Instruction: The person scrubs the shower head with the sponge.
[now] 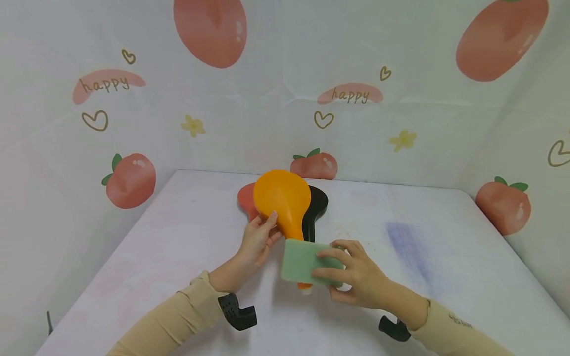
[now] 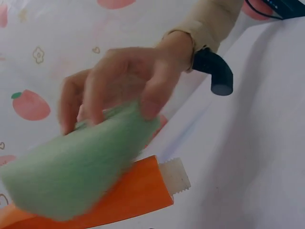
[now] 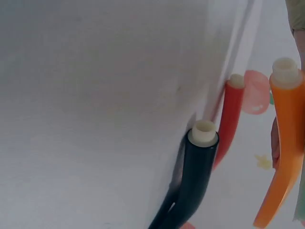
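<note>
My left hand [image 1: 258, 242] holds an orange shower head [image 1: 281, 195] up off the table, thumb on its front and fingers behind. Its handle points down toward me and ends in a pale threaded connector [image 2: 175, 175]. In my right hand [image 1: 362, 274] is a pale green sponge [image 1: 298, 262], gripped between thumb and fingers. The sponge lies across the handle and hides part of it; whether they touch I cannot tell. Behind are a red shower head [image 3: 230, 114] on the left and a black shower head [image 3: 195, 171] on the right, both partly covered in the head view.
A white table [image 1: 147, 277] carries a bluish smear [image 1: 407, 249] on its right side. Behind it hangs a white backdrop [image 1: 267, 109] printed with fruit, hearts and flowers. Dark curved wrist mounts [image 1: 240, 316] stick out below both sleeves.
</note>
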Available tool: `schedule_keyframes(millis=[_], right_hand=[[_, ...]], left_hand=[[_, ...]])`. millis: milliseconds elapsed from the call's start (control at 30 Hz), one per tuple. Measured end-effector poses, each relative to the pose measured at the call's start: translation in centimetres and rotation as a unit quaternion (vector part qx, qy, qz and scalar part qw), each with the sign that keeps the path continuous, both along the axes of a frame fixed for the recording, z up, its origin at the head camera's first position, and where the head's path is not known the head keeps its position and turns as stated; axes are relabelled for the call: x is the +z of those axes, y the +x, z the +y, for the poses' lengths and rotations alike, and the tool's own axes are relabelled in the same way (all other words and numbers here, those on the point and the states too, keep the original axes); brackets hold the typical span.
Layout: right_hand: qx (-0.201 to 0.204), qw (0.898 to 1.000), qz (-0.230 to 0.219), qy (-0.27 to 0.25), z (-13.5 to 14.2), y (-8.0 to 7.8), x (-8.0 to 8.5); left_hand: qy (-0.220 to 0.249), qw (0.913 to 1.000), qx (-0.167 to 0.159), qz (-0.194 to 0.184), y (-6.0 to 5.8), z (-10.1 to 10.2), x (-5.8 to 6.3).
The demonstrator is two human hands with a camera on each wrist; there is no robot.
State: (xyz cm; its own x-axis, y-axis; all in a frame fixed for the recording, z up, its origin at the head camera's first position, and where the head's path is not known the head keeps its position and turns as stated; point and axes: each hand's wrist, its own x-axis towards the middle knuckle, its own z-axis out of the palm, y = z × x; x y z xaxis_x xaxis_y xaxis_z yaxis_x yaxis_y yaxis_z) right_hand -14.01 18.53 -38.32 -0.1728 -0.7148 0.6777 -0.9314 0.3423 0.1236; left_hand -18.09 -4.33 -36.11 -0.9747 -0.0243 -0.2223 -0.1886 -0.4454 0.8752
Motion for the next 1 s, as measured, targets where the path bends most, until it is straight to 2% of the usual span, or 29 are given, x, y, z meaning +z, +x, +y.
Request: schedule_keyframes(millis=[100, 333, 467, 567, 733, 867, 1000], right_hand=[[-0.007, 1.000, -0.011, -0.009, -0.1, -0.1, 0.0], [0.051, 0.997, -0.027, 0.041, 0.2, 0.8, -0.6], [0.054, 0.997, -0.029, 0.037, 0.7, 0.6, -1.0], [0.038, 0.999, -0.033, 0.008, 0.8, -0.1, -1.1], [0.012, 0.997, -0.050, -0.066, 0.8, -1.8, -0.9], [-0.020, 0.991, -0.052, -0.122, 0.6, -2.8, -0.7], [-0.053, 0.982, -0.060, -0.170, 0.4, -3.4, -0.8]], left_hand=[[-0.005, 1.0000, -0.006, -0.004, 0.1, 0.0, 0.1], [0.025, 0.9997, 0.005, 0.002, 0.0, -0.2, 0.1], [0.031, 0.9995, 0.005, 0.001, -0.1, -0.4, 0.0], [0.032, 0.9995, -0.004, 0.002, -0.1, -0.4, 0.0], [0.029, 0.9985, -0.046, 0.005, 0.3, -0.2, -0.1], [0.033, 0.9960, -0.082, 0.005, 0.6, 0.0, 0.0], [0.047, 0.9938, -0.101, 0.007, 0.8, 0.2, 0.1]])
